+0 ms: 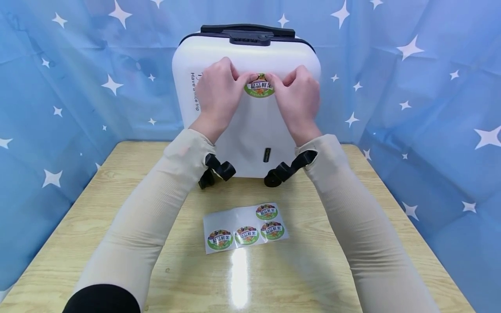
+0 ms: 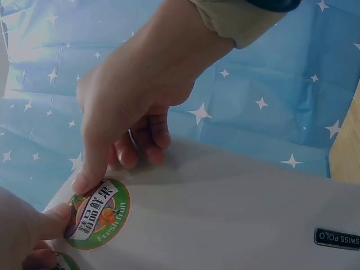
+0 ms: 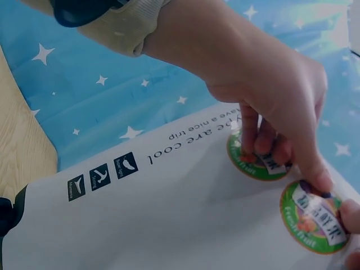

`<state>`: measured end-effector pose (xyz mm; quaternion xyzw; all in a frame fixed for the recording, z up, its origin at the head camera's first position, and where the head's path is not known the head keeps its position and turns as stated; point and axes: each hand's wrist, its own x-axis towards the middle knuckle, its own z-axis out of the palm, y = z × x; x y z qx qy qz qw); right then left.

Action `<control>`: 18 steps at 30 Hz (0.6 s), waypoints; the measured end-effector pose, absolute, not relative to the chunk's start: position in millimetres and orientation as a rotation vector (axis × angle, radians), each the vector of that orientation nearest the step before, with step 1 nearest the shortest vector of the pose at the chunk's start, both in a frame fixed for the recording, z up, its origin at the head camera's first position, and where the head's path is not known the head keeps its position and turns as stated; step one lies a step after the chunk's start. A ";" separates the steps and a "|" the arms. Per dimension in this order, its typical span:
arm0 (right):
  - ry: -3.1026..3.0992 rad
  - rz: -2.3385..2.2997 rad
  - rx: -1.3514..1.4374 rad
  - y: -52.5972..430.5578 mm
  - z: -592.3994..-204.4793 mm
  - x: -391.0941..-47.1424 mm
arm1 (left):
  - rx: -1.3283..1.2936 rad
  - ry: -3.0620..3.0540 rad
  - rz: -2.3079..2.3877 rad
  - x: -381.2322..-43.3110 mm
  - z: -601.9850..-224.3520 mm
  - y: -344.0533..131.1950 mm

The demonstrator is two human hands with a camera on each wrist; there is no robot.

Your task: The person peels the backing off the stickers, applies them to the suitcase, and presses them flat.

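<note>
A white suitcase [image 1: 254, 130] stands upright at the back of the table. On its front, a round "Fresh fruit" sticker [image 1: 259, 89] lies between my two thumbs. My left hand [image 1: 221, 89] presses its thumb on the sticker's upper left edge. From the other side, my right hand [image 1: 299, 93] lays its thumb on the upper right edge. The other fingers of both hands are bent against the case. Partly covered by the left fingers, a second sticker [image 3: 247, 163] shows on the case in the right wrist view; the left hand hides it in the head view.
A sheet [image 1: 219, 217] with several round stickers lies on the wooden table [image 1: 176, 269] in front of the suitcase. Black wheels [image 1: 272, 178] stick out at the case's base. A blue star-patterned curtain [image 1: 430, 108] surrounds the table's back and sides.
</note>
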<state>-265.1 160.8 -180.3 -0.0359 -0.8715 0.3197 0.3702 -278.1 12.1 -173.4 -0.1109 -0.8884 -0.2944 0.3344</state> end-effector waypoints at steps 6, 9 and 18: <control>-2.219 0.864 -0.089 165.3 -185.7 -265.6 | -0.271 -2.337 -0.755 -277.0 -176.0 6.3; -2.207 0.889 -0.088 167.5 -188.7 -265.9 | -0.267 -2.344 -0.746 -276.8 -178.1 4.5; -2.175 0.964 -0.068 171.2 -202.2 -267.1 | -0.264 -2.348 -0.771 -277.7 -187.6 0.8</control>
